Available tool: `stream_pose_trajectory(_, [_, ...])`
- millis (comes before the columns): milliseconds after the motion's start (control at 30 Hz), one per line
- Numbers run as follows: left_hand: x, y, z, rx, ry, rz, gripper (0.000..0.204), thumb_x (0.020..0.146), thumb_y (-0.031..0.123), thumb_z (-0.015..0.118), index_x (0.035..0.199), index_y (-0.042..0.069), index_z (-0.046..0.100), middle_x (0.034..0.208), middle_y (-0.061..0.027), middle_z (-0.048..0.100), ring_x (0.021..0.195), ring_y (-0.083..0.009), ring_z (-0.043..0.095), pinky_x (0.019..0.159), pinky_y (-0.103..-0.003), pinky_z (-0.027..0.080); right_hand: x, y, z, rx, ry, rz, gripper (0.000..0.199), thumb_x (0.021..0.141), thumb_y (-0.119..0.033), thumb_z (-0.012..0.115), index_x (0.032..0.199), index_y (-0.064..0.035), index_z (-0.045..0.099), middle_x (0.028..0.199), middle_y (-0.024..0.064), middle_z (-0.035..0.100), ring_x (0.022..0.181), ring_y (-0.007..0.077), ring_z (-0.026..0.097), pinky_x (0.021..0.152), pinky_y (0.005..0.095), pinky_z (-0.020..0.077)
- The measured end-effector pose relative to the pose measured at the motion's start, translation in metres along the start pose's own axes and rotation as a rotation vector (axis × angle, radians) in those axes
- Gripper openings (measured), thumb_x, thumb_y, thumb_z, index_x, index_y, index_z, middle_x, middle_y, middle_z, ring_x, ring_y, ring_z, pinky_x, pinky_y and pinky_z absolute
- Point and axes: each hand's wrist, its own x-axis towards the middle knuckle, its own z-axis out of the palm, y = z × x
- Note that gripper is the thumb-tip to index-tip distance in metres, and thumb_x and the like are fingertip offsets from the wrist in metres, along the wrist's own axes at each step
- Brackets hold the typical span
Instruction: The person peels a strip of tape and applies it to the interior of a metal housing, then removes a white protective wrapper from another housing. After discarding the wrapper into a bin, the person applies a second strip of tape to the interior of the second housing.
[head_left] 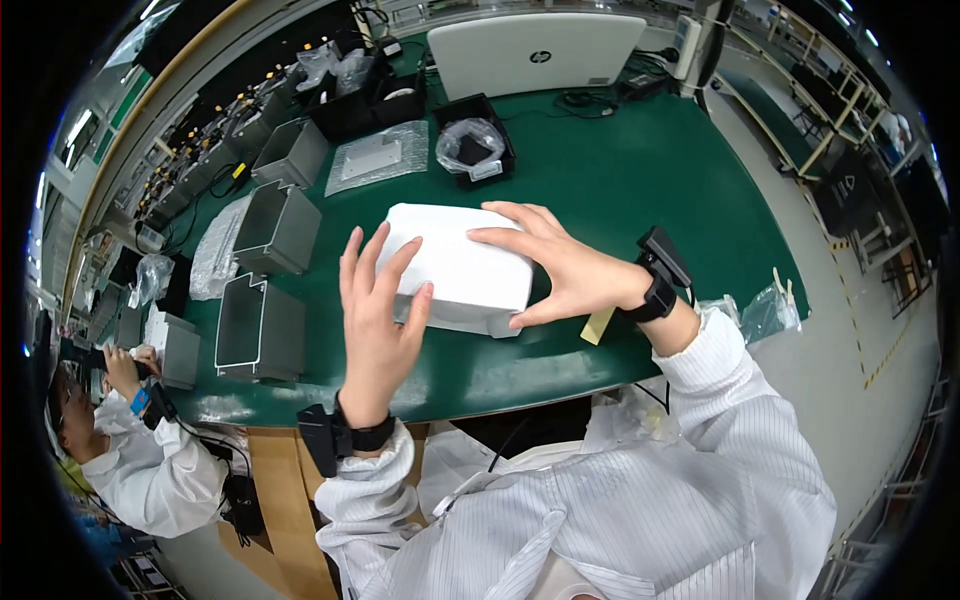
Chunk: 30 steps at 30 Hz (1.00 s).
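Note:
A plain white box-shaped housing [455, 265] is in front of me at the bench's near middle, its smooth broad face up. My right hand [560, 255] spans its right end, thumb at the near corner and fingers over the top and far edge. At the left end, my left hand [378, 290] has its fingers spread, with index finger and thumb over the white face. Whether those fingertips press on it I cannot tell. The housing's underside is hidden.
Grey open boxes [262, 325] line the left of the green bench [600, 160]. Behind are a black bin [490, 175] with a plastic bag, bubble wrap [350, 180] under a flat pale plate, and a white monitor or laptop [480, 60]. A co-worker's hands [125, 370] are far left.

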Motion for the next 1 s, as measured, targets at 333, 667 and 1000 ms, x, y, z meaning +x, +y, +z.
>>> stream_pose_trajectory(333, [0.038,-0.016,-0.019,-0.119,-0.421,-0.049,0.052,0.086,0.022,0.075,0.135,0.012,0.060,0.156,-0.0209,0.038,0.142,-0.0405,0.037,0.112,-0.046,0.037,-0.130,-0.002,0.016,-0.554,0.104,0.491,0.054,0.076,-0.027,0.081,0.124,-0.0068,0.065,0.130,0.0170,0.057,0.119,0.0351,0.053,0.100,0.0420,0.0487])
stream_pose_trajectory(667, [0.063,-0.032,-0.016,-0.174,-0.629,0.020,0.068,0.077,0.009,0.079,0.141,0.013,0.056,0.150,-0.0217,0.044,0.139,-0.0372,0.042,0.112,-0.046,0.038,-0.204,-0.070,0.050,0.075,0.642,0.408,0.024,0.084,0.002,0.065,0.105,-0.0069,0.074,0.094,0.0079,0.072,0.081,0.0244,0.069,0.071,0.0314,0.0563])
stream_pose_trajectory(1000, [0.064,-0.016,-0.016,0.010,-0.549,0.108,0.053,0.086,0.013,0.071,0.138,0.012,0.058,0.143,-0.0219,0.051,0.129,-0.0399,0.051,0.106,-0.046,0.044,-0.405,-0.015,0.037,-0.583,0.710,1.213,0.027,0.094,-0.011,0.062,0.117,0.0020,0.064,0.095,0.0177,0.071,0.076,0.0253,0.070,0.067,0.0347,0.0546])
